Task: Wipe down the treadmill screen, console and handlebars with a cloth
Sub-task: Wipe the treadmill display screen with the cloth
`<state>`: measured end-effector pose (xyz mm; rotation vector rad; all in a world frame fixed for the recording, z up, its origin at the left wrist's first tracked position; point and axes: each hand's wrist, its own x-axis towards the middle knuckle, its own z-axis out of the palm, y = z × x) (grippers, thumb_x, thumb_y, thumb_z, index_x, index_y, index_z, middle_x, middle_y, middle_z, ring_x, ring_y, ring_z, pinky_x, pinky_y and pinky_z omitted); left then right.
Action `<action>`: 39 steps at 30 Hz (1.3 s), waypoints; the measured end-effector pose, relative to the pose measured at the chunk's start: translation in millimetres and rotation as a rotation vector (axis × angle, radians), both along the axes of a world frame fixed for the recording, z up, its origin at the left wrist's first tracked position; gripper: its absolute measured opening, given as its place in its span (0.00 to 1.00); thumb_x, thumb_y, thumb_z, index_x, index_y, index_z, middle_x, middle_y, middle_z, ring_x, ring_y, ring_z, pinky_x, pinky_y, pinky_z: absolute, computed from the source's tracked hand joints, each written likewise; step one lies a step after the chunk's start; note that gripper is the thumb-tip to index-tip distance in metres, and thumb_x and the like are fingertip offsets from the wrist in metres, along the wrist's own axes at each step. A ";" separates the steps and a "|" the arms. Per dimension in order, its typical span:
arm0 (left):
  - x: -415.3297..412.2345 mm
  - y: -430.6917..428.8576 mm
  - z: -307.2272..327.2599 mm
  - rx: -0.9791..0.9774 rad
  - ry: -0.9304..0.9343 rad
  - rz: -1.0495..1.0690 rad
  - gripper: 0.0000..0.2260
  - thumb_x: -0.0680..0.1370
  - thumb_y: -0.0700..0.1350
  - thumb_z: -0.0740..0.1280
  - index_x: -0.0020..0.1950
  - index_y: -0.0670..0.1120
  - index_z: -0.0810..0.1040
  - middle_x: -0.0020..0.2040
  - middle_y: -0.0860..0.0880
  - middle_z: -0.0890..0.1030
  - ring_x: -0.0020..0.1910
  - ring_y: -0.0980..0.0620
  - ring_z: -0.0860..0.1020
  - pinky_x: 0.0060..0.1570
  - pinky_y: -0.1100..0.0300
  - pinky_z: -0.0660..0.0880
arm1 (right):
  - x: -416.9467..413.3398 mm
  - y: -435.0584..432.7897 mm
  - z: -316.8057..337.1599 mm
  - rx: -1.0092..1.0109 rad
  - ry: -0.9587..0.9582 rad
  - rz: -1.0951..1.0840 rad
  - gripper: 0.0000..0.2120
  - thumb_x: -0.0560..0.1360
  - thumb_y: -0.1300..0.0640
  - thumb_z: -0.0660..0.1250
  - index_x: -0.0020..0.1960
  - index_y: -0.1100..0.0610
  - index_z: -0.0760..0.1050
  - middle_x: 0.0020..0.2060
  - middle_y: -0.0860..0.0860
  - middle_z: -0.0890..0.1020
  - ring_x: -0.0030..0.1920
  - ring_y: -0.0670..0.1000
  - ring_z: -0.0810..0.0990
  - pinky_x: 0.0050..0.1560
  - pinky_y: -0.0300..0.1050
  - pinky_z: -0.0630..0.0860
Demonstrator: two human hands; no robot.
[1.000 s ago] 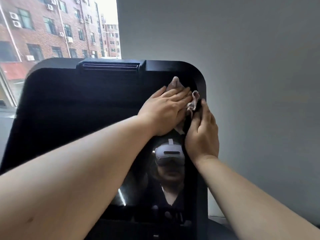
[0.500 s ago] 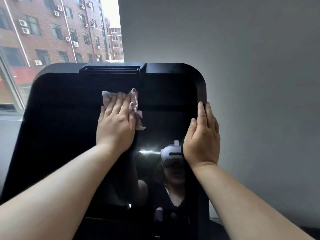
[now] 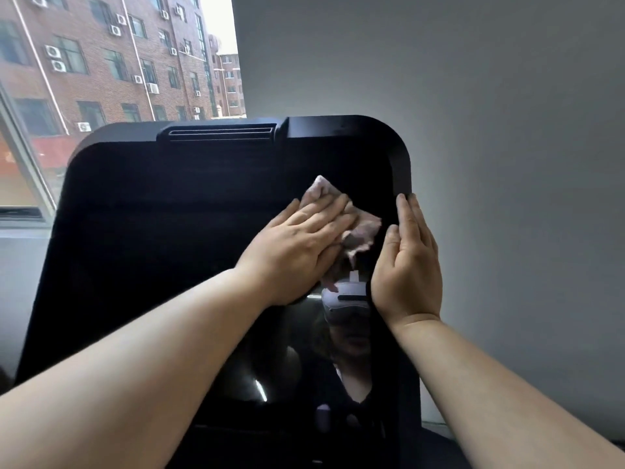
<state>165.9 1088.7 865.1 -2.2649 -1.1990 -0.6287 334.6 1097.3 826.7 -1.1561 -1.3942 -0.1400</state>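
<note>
The treadmill screen [image 3: 162, 252] is a big black glossy panel with rounded corners that fills the middle of the view. My left hand [image 3: 297, 245] lies flat on its upper right part and presses a crumpled pale pink cloth [image 3: 360, 231] against the glass; the cloth sticks out above and right of my fingers. My right hand [image 3: 407, 262] rests with straight fingers along the screen's right edge, just right of the cloth. The console and handlebars are hidden below the frame.
A vent slot [image 3: 220, 133] runs along the screen's top edge. A grey wall [image 3: 507, 130] stands behind and to the right. A window [image 3: 101, 62] at the left shows brick buildings. The glass reflects a person wearing a headset.
My left hand swept the cloth from the right edge to the screen's upper middle, then back right beside my right hand. My right hand stayed on the right edge.
</note>
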 end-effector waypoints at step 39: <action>-10.8 -73.3 -84.6 -0.102 -0.287 0.089 0.25 0.77 0.51 0.56 0.74 0.49 0.65 0.77 0.49 0.58 0.78 0.45 0.51 0.75 0.44 0.51 | -4.8 -8.2 -5.1 0.103 -0.117 -0.135 0.21 0.78 0.62 0.54 0.69 0.58 0.72 0.70 0.55 0.71 0.71 0.57 0.68 0.70 0.52 0.64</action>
